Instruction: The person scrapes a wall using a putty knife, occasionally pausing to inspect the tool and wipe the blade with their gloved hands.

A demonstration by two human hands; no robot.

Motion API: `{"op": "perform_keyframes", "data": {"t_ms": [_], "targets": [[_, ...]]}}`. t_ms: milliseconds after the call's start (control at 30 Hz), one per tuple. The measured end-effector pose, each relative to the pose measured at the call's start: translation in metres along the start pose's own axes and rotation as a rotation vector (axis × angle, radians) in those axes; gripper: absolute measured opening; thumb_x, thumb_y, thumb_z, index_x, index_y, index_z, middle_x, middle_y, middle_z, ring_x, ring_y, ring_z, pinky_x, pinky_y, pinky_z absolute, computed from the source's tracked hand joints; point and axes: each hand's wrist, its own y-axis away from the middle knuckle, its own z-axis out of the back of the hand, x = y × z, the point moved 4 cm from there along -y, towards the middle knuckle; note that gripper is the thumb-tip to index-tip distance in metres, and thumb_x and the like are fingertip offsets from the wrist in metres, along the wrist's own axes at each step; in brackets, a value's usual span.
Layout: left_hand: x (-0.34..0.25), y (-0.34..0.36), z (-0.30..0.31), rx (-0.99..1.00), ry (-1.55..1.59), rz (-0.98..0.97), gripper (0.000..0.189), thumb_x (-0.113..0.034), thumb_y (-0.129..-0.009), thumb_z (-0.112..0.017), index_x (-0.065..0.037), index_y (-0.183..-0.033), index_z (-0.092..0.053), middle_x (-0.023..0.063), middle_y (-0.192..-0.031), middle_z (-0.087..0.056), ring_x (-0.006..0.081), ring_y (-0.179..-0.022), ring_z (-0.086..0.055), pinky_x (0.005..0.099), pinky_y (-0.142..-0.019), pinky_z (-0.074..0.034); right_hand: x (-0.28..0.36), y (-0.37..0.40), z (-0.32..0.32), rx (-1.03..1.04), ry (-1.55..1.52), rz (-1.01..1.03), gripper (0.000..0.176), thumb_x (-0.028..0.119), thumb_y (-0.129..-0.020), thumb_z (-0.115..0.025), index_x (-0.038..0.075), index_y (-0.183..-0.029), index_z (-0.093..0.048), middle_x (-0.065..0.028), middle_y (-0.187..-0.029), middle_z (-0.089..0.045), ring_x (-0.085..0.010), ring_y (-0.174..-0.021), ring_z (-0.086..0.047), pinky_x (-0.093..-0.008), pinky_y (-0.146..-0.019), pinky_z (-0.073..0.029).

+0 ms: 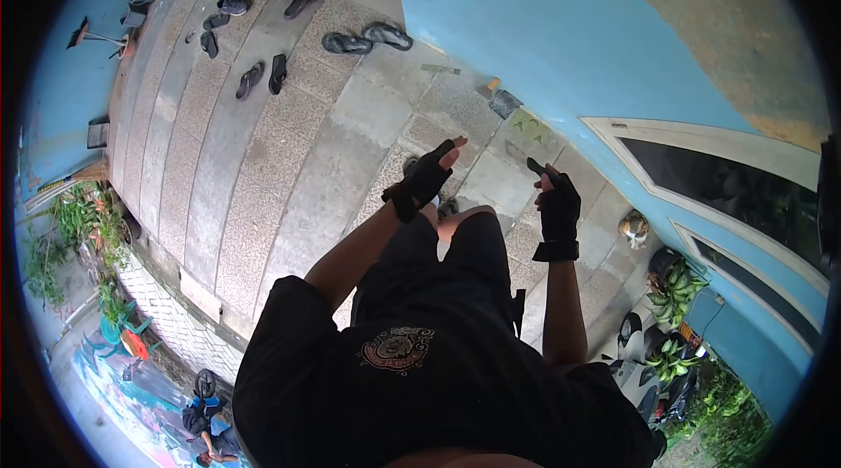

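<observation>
My left hand (427, 179), in a black fingerless glove, is raised over the paved floor in front of my legs. Its bare fingertips stretch out toward the upper right, with nothing in them. To the right, my right hand (558, 207) wears a matching glove and is held up at about the same height. One dark-covered finger sticks out to the left, apart from the bent, bare-tipped ones, and no object shows in the grasp. A gap separates the two hands. Below them are my dark shorts (473, 245); the floor by my feet is partly hidden.
Several sandals (348, 43) lie scattered at upper left. A dustpan (505, 104) is by the blue wall (526, 21). A cat (632, 228) sits at right, near potted plants (673, 293) and a motorbike (635, 354). A person (210, 433) is at lower left beyond a low white wall (175, 293).
</observation>
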Motion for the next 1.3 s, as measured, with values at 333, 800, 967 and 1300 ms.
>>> {"op": "perform_keyframes", "data": {"t_ms": [333, 800, 967, 1300], "targets": [[0.137, -0.111, 0.086, -0.299, -0.748, 0.085, 0.066, -0.047, -0.094, -0.054, -0.011, -0.147, -0.038, 0.0193, -0.156, -0.028, 0.0374, -0.144, -0.028, 0.0518, -0.114, -0.026, -0.134, -0.213, -0.147, 0.277, 0.587, 0.374, 0.028, 0.022, -0.091, -0.064, 0.007, -0.114, -0.066, -0.0115, -0.094, -0.071, -0.0289, -0.091, -0.068, -0.0379, -0.080, -0.052], [0.444, -0.204, 0.148, -0.368, -0.892, 0.569, 0.093, -0.069, -0.087, -0.049, -0.013, -0.155, -0.018, 0.0169, -0.161, -0.017, 0.0388, -0.147, -0.019, 0.0582, -0.114, -0.019, -0.373, -0.553, -0.333, 0.494, 1.272, 0.575, 0.030, 0.026, -0.090, -0.050, 0.003, -0.097, -0.068, -0.0234, -0.101, -0.069, -0.0397, -0.098, -0.065, -0.0477, -0.088, -0.050], [0.476, -0.195, 0.151, -0.356, -0.906, 0.543, 0.094, -0.068, -0.086, -0.052, -0.013, -0.155, -0.019, 0.0167, -0.161, -0.018, 0.0385, -0.148, -0.017, 0.0600, -0.115, -0.015, -0.388, -0.584, -0.344, 0.486, 1.292, 0.497, 0.031, 0.025, -0.089, -0.048, 0.005, -0.100, -0.068, -0.0239, -0.104, -0.068, -0.0403, -0.100, -0.064, -0.0482, -0.089, -0.050], [0.461, -0.215, 0.187, -0.411, -1.023, 0.589, 0.095, -0.065, -0.084, -0.059, -0.013, -0.155, -0.022, 0.0163, -0.161, -0.018, 0.0376, -0.147, -0.019, 0.0660, -0.110, -0.019, -0.417, -0.609, -0.334, 0.592, 1.398, 0.630, 0.034, 0.027, -0.088, -0.048, 0.007, -0.108, -0.067, -0.0234, -0.114, -0.065, -0.0405, -0.108, -0.061, -0.0480, -0.095, -0.048]]}}
